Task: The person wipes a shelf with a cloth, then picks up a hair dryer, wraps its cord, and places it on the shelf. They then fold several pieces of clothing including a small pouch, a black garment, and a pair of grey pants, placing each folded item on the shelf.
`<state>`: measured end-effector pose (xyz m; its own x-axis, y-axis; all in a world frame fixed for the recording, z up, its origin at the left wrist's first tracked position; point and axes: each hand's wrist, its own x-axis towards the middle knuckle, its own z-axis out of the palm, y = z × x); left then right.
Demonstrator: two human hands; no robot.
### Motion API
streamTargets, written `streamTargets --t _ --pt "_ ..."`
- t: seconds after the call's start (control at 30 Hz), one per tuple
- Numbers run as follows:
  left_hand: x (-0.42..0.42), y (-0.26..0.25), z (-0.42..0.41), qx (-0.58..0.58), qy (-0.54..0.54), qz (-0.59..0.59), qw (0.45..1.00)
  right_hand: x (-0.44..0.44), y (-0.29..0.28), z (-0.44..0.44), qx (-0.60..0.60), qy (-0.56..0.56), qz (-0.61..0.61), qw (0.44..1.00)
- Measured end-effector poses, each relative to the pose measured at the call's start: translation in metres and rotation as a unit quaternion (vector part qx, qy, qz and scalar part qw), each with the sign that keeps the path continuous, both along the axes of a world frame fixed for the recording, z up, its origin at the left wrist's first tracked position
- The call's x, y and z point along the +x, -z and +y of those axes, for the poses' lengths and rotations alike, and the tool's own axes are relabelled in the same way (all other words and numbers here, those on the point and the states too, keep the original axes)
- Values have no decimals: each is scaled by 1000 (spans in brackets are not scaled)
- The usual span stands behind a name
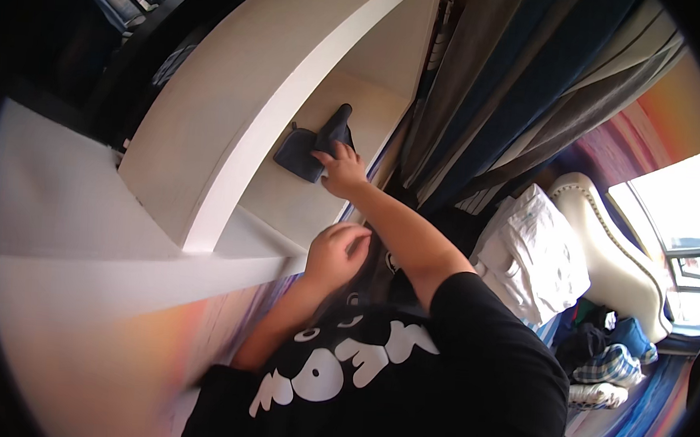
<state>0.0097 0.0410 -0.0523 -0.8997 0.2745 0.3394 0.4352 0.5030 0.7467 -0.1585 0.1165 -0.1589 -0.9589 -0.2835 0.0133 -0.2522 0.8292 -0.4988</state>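
Within a white shelf compartment (273, 196), a flat dark blue-grey pouch (300, 153) with a small loop lies on the pale surface. Against it rises a dark folded piece (336, 124); whether it is the pouch's flap or a separate item I cannot tell. My right hand (345, 171) reaches in, its fingers spread and their tips at the lower edge of the folded piece. My left hand (337, 254) hovers outside the compartment near the shelf's edge, fingers curled, with nothing visible in it.
A thick white curved panel (298, 89) bounds the compartment on the left. Dark blue and grey curtains (508, 90) hang beyond it. To the right are white bedding (534, 260), a studded cream headboard (612, 252), piled clothes (606, 348) and a bright window (675, 208).
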Motion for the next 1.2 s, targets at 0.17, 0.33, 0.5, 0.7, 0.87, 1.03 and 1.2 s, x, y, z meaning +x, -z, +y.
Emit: streamTargets --t 0.17,0.33,0.5,0.7,0.87,1.03,1.2 --pt "33 41 -35 -1 -53 -69 996 13 18 -51 106 -5 -98 990" --pt "64 84 -67 37 -81 -143 986 46 82 -63 37 -26 130 990" --pt "81 103 -75 112 -52 -267 956 91 84 -40 38 -89 101 990" --pt "82 118 -69 250 -47 -437 863 136 104 -11 -183 33 6 983" --pt "88 129 -57 298 -147 -500 800 197 66 28 -658 220 -295 657" --pt "92 102 -21 494 -15 -700 515 267 -9 77 -830 296 -325 343" --pt "106 104 36 425 50 -672 605 326 -15 118 -822 292 -160 462"
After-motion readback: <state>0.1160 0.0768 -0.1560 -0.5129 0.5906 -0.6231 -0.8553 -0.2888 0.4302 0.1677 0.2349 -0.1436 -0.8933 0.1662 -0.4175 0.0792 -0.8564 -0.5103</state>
